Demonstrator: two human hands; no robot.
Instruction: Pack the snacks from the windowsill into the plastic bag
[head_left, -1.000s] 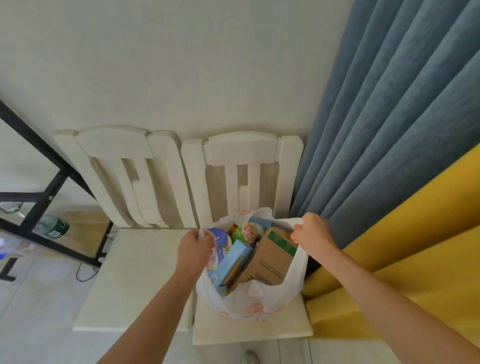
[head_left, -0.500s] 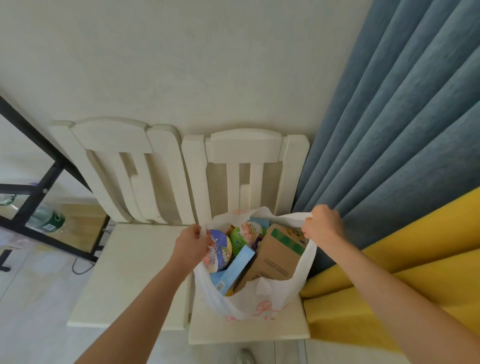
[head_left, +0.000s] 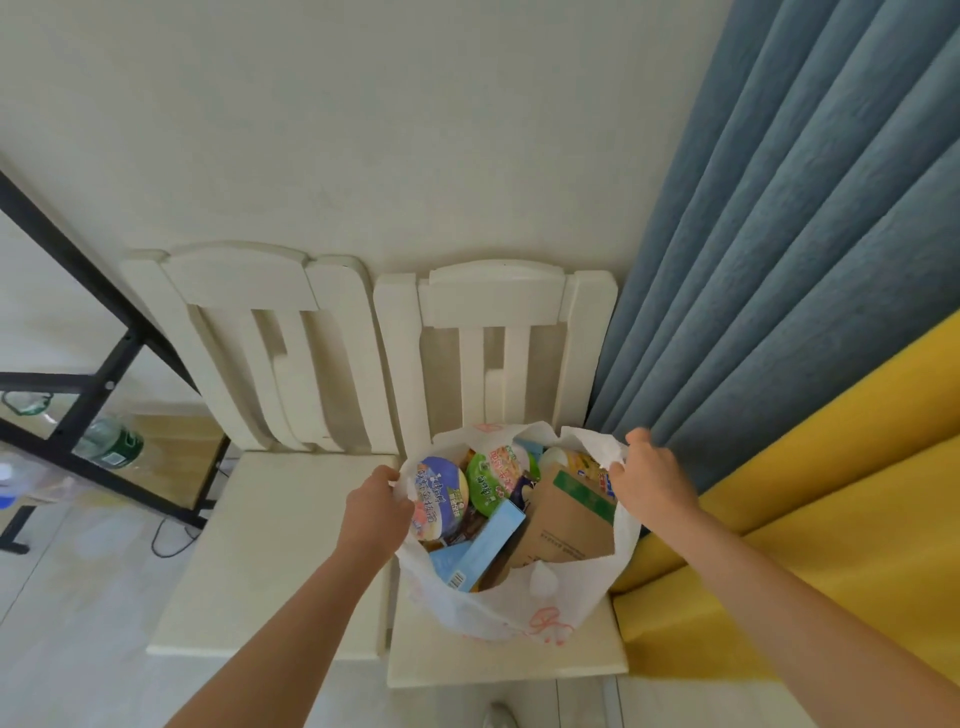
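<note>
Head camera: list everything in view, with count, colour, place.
plastic bag: one, white, on right chair's seat
round tub: one, blue-lidded, in bag, left
snack packet: one, green, in bag, back
slim box: one, light blue, in bag, middle
cardboard box: one, brown, in bag, right
other snacks: count unclear, mixed colours, deeper in bag
chairs: two, cream, against the wall
curtain: one, grey-blue, right
fabric: one, yellow, below the curtain
metal frame: one, black, far left
bottle: one, green-labelled, by the frame
left hand: one, gripping bag's left edge
right hand: one, gripping bag's right edge
</note>
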